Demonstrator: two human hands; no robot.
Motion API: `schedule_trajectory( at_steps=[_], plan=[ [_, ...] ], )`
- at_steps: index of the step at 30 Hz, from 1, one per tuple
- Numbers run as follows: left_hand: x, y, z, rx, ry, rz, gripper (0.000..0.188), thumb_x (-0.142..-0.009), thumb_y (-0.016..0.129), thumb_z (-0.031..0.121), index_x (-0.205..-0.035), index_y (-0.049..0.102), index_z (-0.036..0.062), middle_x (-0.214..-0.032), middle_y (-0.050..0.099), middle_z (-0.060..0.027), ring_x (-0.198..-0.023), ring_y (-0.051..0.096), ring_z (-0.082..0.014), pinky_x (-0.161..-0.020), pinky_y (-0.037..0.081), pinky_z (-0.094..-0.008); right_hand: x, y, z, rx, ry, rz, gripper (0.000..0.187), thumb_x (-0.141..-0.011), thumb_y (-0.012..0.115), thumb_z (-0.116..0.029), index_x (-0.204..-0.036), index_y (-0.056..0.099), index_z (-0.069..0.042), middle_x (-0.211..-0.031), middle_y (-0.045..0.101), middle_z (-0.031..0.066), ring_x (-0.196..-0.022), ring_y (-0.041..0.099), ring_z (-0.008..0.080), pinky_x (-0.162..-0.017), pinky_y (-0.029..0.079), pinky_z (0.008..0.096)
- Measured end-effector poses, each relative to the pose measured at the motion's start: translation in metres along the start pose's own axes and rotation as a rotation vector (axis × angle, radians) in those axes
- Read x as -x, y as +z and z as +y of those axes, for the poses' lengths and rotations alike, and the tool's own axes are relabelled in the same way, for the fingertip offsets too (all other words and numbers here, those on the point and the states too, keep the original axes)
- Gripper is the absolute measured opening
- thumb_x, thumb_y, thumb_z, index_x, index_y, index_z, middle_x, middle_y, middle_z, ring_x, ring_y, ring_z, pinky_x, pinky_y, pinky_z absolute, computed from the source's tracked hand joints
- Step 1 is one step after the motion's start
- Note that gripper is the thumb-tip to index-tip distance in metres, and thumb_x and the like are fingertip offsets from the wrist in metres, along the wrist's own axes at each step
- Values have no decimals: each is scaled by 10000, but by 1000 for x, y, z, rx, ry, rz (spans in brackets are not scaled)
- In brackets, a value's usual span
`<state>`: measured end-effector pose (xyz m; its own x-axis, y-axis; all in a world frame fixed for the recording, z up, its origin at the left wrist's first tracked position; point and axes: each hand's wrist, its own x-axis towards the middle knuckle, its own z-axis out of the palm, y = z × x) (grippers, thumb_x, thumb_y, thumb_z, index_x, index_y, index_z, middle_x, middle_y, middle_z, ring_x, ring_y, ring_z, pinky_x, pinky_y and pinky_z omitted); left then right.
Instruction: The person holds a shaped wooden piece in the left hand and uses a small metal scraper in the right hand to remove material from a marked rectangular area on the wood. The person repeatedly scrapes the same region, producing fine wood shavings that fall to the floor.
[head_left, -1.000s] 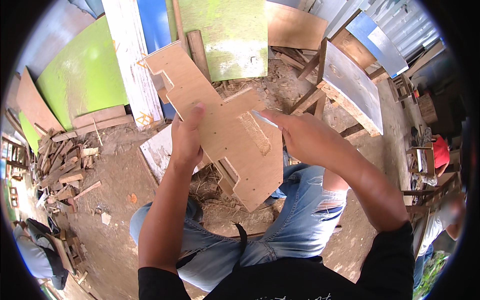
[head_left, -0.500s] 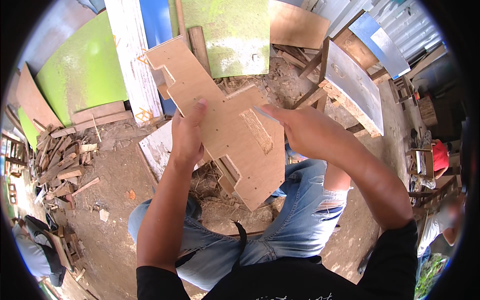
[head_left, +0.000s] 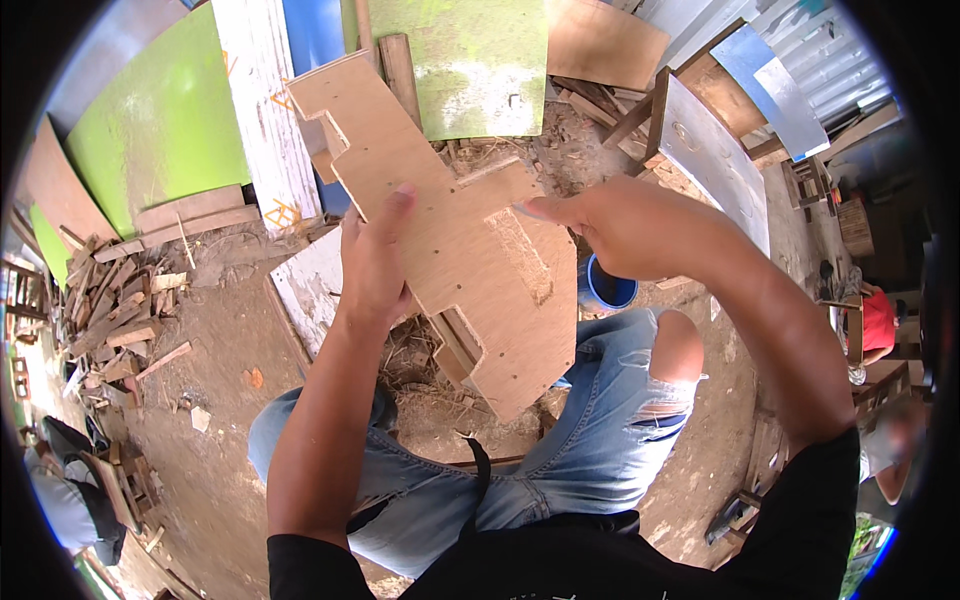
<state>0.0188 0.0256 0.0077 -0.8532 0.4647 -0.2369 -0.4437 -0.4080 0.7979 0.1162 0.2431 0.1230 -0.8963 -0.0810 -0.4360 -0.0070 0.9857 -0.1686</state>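
Note:
A notched brown plywood piece (head_left: 440, 260), made of stacked layers with small fastener dots, slants above my lap. My left hand (head_left: 375, 255) grips its left edge, thumb lying on the top face and fingers underneath. On its right half is a narrow rough recess (head_left: 522, 258) with pale splintered wood. My right hand (head_left: 628, 228) is closed in a pinch at the recess's upper end. A thin greyish strip (head_left: 534, 211) shows at the fingertips; most of it is hidden, so its kind is unclear.
A blue bucket (head_left: 608, 287) stands by my right knee. Wood scraps (head_left: 115, 320) lie heaped at left. Green boards (head_left: 165, 130) and a white plank (head_left: 262, 110) lean at the back. A worn table (head_left: 715, 145) stands far right; other people are at the right and lower left edges.
My right hand has shifted slightly right and up, its fingertips still near the recess's upper end. The blue bucket shows more fully. My left hand keeps its grip.

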Motion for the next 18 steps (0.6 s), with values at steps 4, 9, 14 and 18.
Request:
schedule_trajectory(
  at_steps=[4,9,14,18],
  plan=[
    [3,5,2,0,8,-7,424,-938,624,185,-1277,487,-29,-1151,617,-161,-994,657,-247,-833,577,-403,4,15,-4,-138,24,67,611,-931,426,-8,-1492,451,-249,-769,620,182,-661,605,326,-662,491,425],
    [7,4,0,-49,30,-20,459,-962,609,237,-1311,486,-35,-1167,615,-148,-1019,658,-244,-822,577,-385,9,10,14,-563,216,-205,596,-968,409,-44,-1514,416,-285,-786,549,145,-693,536,245,-711,496,378],
    [1,1,-2,-34,61,-2,434,-977,593,230,-1302,496,-40,-1173,620,-147,-1012,661,-240,-837,572,-383,10,33,8,-482,35,85,600,-969,411,-32,-1505,426,-300,-678,556,157,-589,548,254,-668,487,378],
    [-1,0,-3,-40,35,-8,407,-985,586,225,-1285,521,-42,-1166,627,-143,-1003,664,-237,-828,570,-380,23,44,-2,-314,75,183,590,-963,435,-34,-1500,430,-278,-728,606,230,-620,598,352,-691,492,437]
  ],
)
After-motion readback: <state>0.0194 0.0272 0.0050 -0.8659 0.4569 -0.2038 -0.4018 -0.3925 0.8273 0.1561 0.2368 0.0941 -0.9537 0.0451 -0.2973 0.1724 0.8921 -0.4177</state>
